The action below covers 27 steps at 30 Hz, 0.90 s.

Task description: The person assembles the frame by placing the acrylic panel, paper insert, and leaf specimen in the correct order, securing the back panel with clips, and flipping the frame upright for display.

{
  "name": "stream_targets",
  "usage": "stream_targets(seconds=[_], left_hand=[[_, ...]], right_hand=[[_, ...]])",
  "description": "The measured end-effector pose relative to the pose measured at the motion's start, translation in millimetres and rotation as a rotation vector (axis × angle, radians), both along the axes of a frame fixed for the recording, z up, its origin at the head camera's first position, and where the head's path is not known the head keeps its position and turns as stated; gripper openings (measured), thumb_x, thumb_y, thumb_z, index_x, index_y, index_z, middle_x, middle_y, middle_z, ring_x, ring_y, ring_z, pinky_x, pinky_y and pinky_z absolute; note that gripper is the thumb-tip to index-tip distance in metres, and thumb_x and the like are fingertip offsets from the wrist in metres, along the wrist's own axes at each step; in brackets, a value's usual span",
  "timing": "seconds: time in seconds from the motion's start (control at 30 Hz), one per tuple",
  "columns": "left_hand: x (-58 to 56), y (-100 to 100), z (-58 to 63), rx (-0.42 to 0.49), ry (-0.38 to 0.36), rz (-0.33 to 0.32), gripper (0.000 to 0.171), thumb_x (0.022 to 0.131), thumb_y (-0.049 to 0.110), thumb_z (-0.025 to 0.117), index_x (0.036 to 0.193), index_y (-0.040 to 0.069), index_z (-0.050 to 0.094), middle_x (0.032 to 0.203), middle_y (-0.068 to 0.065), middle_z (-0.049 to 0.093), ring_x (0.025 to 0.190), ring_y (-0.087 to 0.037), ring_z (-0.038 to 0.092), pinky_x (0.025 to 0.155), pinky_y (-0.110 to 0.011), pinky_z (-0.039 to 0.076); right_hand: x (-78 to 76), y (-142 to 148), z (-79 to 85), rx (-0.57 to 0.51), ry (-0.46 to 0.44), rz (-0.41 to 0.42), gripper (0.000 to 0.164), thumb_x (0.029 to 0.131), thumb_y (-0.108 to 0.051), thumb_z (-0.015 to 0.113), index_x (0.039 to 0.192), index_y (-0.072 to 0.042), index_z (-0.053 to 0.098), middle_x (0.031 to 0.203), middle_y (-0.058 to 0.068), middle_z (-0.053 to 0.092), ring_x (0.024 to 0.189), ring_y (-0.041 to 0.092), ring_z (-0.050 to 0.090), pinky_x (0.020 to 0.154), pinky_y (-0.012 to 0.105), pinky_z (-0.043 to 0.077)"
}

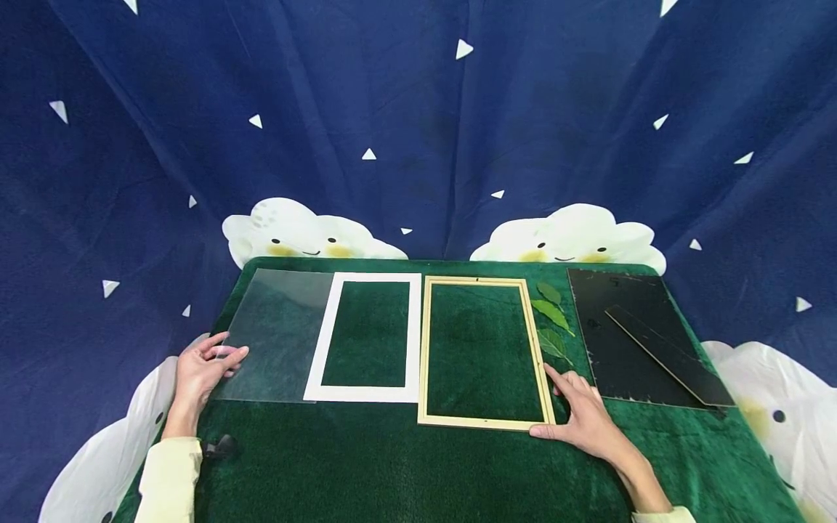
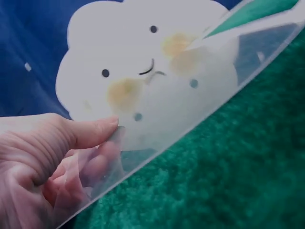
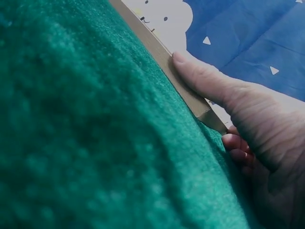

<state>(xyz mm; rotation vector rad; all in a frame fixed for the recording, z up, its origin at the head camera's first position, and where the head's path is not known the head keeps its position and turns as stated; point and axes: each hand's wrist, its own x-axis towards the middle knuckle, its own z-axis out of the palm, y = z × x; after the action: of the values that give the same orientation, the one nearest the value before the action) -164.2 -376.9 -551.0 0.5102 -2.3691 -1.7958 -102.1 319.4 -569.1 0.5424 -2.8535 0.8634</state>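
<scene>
My left hand [image 1: 199, 370] pinches the left edge of a clear sheet [image 1: 275, 345]. In the left wrist view the thumb lies over that sheet [image 2: 190, 112], and curled fingers show through it from the other side. At the lower right corner of a pale wooden picture frame [image 1: 480, 420], my right hand [image 1: 585, 418] grips with the thumb on the bottom bar and the index finger along the right side. In the right wrist view the thumb presses the outer edge of the frame [image 3: 152, 47]. A white mat [image 1: 413, 341] lies between the sheet and the frame.
Several green leaves [image 1: 552, 314] lie just right of the frame. Farther right is a black backing board [image 1: 601, 363] with a stand strip [image 1: 667, 356] slanting across it. Dark green cloth [image 1: 392, 465] covers the table. A blue curtain [image 1: 418, 94] hangs behind.
</scene>
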Motion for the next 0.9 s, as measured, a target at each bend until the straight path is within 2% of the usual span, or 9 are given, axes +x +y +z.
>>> stream_targets(seconds=[0.17,0.27,0.37,0.47,0.53,0.63,0.7,0.8,0.9], left_hand=[[1.1,-4,-3.3,0.193,0.026,-0.024,0.044,0.09,0.001,0.08,0.129,-0.002,0.058,0.076,0.013,0.077,0.063,-0.004,0.074,0.055,-0.018,0.056],[3.7,-5,-3.5,0.271,0.057,-0.097,0.035,0.094,0.0,0.076,0.121,0.006,0.055,0.08,0.008,0.079,0.069,-0.006,0.076,0.057,-0.018,0.057],[5.7,-6,-3.6,0.312,0.068,-0.169,0.033,0.099,-0.001,0.069,0.122,0.007,0.047,0.081,0.004,0.08,0.072,-0.007,0.077,0.058,-0.017,0.057],[6.2,-7,-2.2,0.272,0.043,-0.188,0.033,0.101,0.002,0.066,0.125,0.006,0.043,0.078,0.003,0.079,0.07,-0.007,0.077,0.057,-0.017,0.057],[7.1,-7,0.0,0.186,0.018,-0.191,0.036,0.103,0.006,0.065,0.129,0.003,0.041,0.074,0.003,0.077,0.063,-0.007,0.075,0.054,-0.018,0.056],[9.4,-5,5.0,0.027,-0.004,-0.211,0.051,0.105,0.012,0.064,0.146,-0.001,0.037,0.069,0.004,0.074,0.055,-0.007,0.07,0.05,-0.021,0.056],[11.9,-4,7.4,-0.048,-0.012,-0.235,0.066,0.105,0.014,0.064,0.157,-0.003,0.028,0.069,0.005,0.073,0.053,-0.007,0.068,0.05,-0.022,0.056],[16.7,-2,9.1,-0.039,-0.028,-0.248,0.081,0.104,0.013,0.065,0.163,-0.007,0.012,0.075,0.011,0.075,0.058,-0.004,0.07,0.055,-0.02,0.056],[23.0,-1,7.0,0.068,-0.037,-0.202,0.083,0.102,0.009,0.068,0.16,-0.013,0.013,0.078,0.015,0.076,0.065,-0.002,0.073,0.063,-0.016,0.057]], right_hand=[[0.6,0,-1.6,-0.013,-0.005,-0.006,0.115,0.067,-0.054,0.095,0.158,-0.006,0.044,0.096,-0.007,0.042,0.083,0.005,0.028,0.073,0.033,0.017],[1.0,-1,-0.2,-0.019,-0.007,-0.007,0.114,0.067,-0.053,0.096,0.157,-0.006,0.044,0.096,-0.006,0.042,0.083,0.005,0.028,0.073,0.033,0.017],[0.8,-1,1.1,-0.023,-0.004,-0.005,0.114,0.067,-0.052,0.096,0.157,-0.005,0.045,0.095,-0.006,0.042,0.082,0.004,0.028,0.073,0.032,0.017],[-0.2,-1,1.3,-0.02,-0.005,-0.005,0.113,0.067,-0.052,0.096,0.157,-0.005,0.045,0.095,-0.006,0.042,0.083,0.004,0.028,0.073,0.032,0.017],[-1.0,-2,0.9,-0.017,-0.008,-0.004,0.114,0.067,-0.053,0.095,0.157,-0.006,0.045,0.096,-0.006,0.042,0.083,0.005,0.028,0.073,0.032,0.017],[-1.5,-2,0.4,-0.019,-0.017,-0.002,0.114,0.067,-0.053,0.095,0.158,-0.006,0.044,0.097,-0.005,0.042,0.083,0.005,0.029,0.074,0.032,0.018],[-1.2,-2,0.5,-0.029,-0.02,-0.003,0.114,0.067,-0.053,0.096,0.158,-0.006,0.044,0.097,-0.005,0.043,0.083,0.005,0.029,0.074,0.033,0.018],[-0.4,-1,0.6,-0.035,-0.016,-0.006,0.114,0.067,-0.052,0.096,0.157,-0.006,0.045,0.096,-0.005,0.042,0.083,0.006,0.029,0.074,0.033,0.018],[0.0,0,0.5,-0.032,-0.006,-0.004,0.113,0.066,-0.051,0.096,0.157,-0.006,0.045,0.097,-0.006,0.043,0.083,0.006,0.03,0.074,0.033,0.018]])
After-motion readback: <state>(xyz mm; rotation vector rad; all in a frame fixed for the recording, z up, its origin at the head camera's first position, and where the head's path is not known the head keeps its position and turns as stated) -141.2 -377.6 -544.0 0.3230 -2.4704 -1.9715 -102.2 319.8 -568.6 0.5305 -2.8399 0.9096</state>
